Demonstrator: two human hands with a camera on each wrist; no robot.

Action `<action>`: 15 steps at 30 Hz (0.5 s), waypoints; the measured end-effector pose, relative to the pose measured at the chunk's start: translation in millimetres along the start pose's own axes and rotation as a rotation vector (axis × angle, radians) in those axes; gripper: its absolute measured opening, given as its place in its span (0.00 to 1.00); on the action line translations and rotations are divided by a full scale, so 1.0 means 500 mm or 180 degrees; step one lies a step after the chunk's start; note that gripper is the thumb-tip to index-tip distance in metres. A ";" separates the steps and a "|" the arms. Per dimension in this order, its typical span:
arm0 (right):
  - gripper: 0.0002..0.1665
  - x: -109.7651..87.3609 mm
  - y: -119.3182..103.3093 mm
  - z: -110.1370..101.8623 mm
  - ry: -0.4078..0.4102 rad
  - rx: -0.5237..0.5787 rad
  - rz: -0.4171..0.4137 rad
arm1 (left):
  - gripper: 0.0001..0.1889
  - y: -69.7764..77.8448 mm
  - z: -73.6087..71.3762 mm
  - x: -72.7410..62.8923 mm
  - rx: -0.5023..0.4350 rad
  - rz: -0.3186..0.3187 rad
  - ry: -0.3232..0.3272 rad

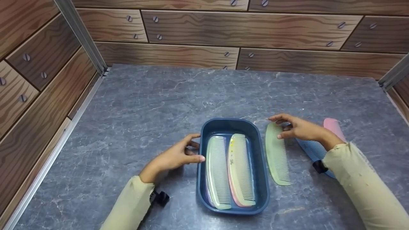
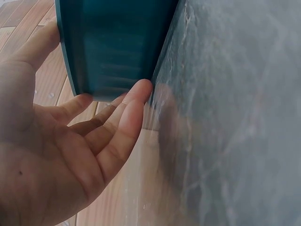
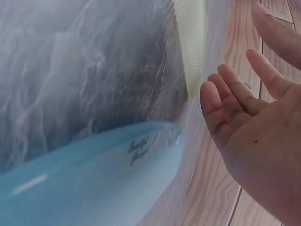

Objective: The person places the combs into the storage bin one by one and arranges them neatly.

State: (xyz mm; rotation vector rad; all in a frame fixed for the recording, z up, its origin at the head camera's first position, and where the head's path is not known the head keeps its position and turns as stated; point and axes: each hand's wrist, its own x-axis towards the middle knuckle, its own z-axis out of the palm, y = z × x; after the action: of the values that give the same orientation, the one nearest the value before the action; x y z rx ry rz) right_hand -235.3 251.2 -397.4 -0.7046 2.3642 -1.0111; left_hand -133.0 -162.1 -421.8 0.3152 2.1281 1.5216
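A dark blue tub [image 1: 265, 198] holds two stacks of combs side by side. Pale green is the top comb [image 1: 212, 172] on the left, and a cream comb [image 1: 236, 169] with a pink edge beneath it lies on the right. My left hand [image 1: 174, 156] rests against the tub's left wall, thumb and fingertips touching it. Outside the tub, to its right, lies a light green comb [image 1: 275, 156]. Over this comb's upper end hovers my right hand [image 1: 298, 127], fingers loosely spread; the right wrist view shows a gap between them and the comb.
A blue comb [image 1: 314, 150] and a pink comb [image 1: 334, 127] lie further right, partly hidden by the right forearm. The grey marbled tabletop [image 1: 159, 95] is bounded by wood-patterned walls [image 1: 249, 28] at the back and left.
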 end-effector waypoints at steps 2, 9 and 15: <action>0.37 -0.001 0.003 -0.001 -0.0039 0.0004 0.0011 | 0.45 -0.002 0.000 0.001 0.0002 0.0006 -0.0001; 0.41 -0.003 0.009 -0.006 -0.0180 -0.0058 0.0092 | 0.45 -0.003 -0.002 0.000 -0.0002 0.0037 -0.0029; 0.43 -0.001 0.005 -0.007 -0.0298 -0.0164 0.0125 | 0.45 -0.003 -0.003 0.000 0.0025 0.0033 -0.0029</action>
State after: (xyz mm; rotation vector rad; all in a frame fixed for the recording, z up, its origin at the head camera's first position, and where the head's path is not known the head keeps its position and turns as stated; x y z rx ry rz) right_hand -237.9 254.8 -396.9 -0.7061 2.3211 -0.8846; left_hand -133.5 -163.7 -423.0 0.3357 2.1290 1.5149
